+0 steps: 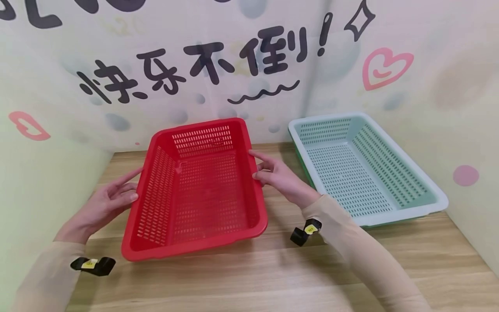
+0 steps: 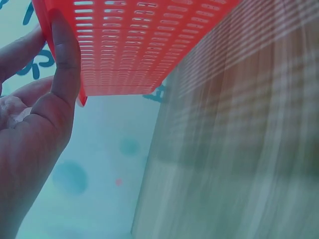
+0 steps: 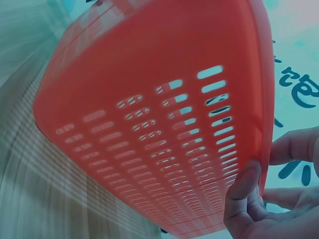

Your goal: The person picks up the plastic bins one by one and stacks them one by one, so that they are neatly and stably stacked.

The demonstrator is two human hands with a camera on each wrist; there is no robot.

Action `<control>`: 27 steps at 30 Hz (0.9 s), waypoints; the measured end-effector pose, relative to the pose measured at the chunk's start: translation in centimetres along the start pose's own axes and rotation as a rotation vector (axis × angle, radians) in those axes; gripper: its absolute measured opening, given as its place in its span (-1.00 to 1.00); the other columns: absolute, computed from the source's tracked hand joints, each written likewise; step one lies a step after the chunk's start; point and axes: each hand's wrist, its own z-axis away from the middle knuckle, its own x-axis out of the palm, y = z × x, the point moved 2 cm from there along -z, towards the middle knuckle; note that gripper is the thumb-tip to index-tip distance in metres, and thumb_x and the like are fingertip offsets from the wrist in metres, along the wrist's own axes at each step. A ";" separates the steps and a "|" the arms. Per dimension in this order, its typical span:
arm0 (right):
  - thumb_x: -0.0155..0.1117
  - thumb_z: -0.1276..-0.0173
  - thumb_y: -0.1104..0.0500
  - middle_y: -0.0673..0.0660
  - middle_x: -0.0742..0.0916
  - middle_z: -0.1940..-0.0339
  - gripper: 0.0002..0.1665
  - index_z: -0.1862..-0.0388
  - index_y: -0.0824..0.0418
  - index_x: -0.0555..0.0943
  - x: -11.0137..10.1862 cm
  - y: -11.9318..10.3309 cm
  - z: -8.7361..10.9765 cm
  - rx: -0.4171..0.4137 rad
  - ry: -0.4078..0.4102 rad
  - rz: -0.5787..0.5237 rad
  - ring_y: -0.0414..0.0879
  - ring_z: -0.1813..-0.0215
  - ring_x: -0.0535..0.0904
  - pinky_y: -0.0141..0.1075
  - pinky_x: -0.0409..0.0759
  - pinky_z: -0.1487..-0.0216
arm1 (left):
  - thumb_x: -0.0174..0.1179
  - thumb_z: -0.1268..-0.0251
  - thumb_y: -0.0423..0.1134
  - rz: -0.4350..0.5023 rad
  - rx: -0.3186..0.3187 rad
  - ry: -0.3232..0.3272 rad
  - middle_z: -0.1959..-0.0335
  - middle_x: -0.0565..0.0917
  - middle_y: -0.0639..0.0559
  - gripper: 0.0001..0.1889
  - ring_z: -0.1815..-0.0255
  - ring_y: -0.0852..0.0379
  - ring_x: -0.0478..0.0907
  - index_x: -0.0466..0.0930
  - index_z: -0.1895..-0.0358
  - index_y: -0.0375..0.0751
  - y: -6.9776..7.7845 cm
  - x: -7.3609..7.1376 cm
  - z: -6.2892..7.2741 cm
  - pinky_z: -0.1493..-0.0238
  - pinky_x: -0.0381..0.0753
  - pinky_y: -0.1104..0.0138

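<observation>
A red plastic basket point(image 1: 208, 195) with slotted walls is held up above the wooden table, tilted. My left hand point(image 1: 107, 201) grips its left rim. In the left wrist view, one digit of the left hand point(image 2: 42, 107) lies against the wall under that rim and the others are on the rim's far side. My right hand point(image 1: 278, 175) pinches the rim opposite. The right wrist view has the right hand point(image 3: 279, 191) at the rim, with fingers on both sides of it. Nothing shows inside the basket.
A second basket, with a pale blue-green inside point(image 1: 347, 177) and a green outside, lies on the table point(image 1: 234, 286) at the right, beside my right forearm. A printed wall sheet point(image 1: 163, 104) with dark characters stands behind the table.
</observation>
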 end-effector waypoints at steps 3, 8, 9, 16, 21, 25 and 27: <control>0.11 -0.31 0.38 0.29 0.58 0.18 -0.25 -0.49 0.17 0.25 -0.4 -0.5 0.4 -0.006 0.010 0.011 -0.03 0.23 0.55 -0.27 0.61 0.19 | -0.12 -0.44 -0.56 -0.030 -0.019 0.001 -0.01 0.61 -0.07 -0.32 0.02 0.09 0.61 -0.03 -0.55 -0.07 0.5 0.4 -0.4 -0.02 0.60 0.27; 0.12 -0.34 0.36 0.30 0.57 0.14 -0.25 -0.50 0.10 0.24 -1.3 -1.1 1.0 0.027 0.023 0.028 0.01 0.19 0.56 -0.23 0.62 0.13 | -0.09 -0.44 -0.54 -0.050 -0.032 0.002 -0.01 0.60 -0.09 -0.32 0.02 0.07 0.61 -0.03 -0.55 -0.07 0.9 1.1 -1.1 -0.01 0.61 0.25; 0.12 -0.34 0.36 0.30 0.57 0.13 -0.25 -0.50 0.10 0.24 -1.5 -1.2 1.1 0.030 0.024 0.030 0.01 0.18 0.56 -0.22 0.62 0.12 | -0.09 -0.44 -0.54 -0.049 -0.030 -0.004 -0.01 0.60 -0.09 -0.32 0.02 0.06 0.61 -0.03 -0.55 -0.07 0.9 1.2 -1.2 -0.02 0.61 0.25; 0.15 -0.30 0.36 0.32 0.59 0.20 -0.24 -0.49 0.09 0.27 -2.9 -1.5 1.9 0.021 0.025 0.029 -0.04 0.28 0.55 -0.27 0.60 0.19 | -0.09 -0.43 -0.55 -0.029 -0.003 -0.039 -0.03 0.59 -0.12 -0.32 0.01 0.03 0.60 -0.03 -0.55 -0.10 1.3 2.1 -2.1 -0.02 0.61 0.22; 0.16 -0.30 0.36 0.32 0.60 0.17 -0.21 -0.50 0.08 0.24 -4.0 -1.6 2.5 0.031 0.014 0.054 -0.06 0.29 0.57 -0.26 0.60 0.19 | -0.08 -0.43 -0.55 -0.030 0.004 -0.048 -0.02 0.59 -0.13 -0.32 0.03 0.02 0.61 -0.05 -0.55 -0.16 1.6 2.9 -2.7 0.01 0.62 0.21; 0.14 -0.31 0.36 0.34 0.60 0.12 -0.20 -0.52 0.08 0.21 -4.8 -1.7 2.9 0.041 0.002 0.067 -0.04 0.24 0.58 -0.25 0.58 0.12 | -0.07 -0.43 -0.54 -0.037 0.000 -0.043 0.00 0.59 -0.13 -0.31 0.05 0.02 0.62 -0.06 -0.55 -0.17 1.8 3.5 -3.3 0.01 0.62 0.20; 0.13 -0.32 0.35 0.36 0.60 0.09 -0.20 -0.52 0.07 0.20 -5.2 -1.7 3.1 0.045 -0.002 0.065 -0.02 0.20 0.58 -0.24 0.59 0.09 | -0.06 -0.43 -0.53 -0.039 -0.002 -0.037 0.00 0.60 -0.12 -0.31 0.05 0.03 0.62 -0.06 -0.55 -0.16 1.9 3.8 -3.5 0.01 0.62 0.20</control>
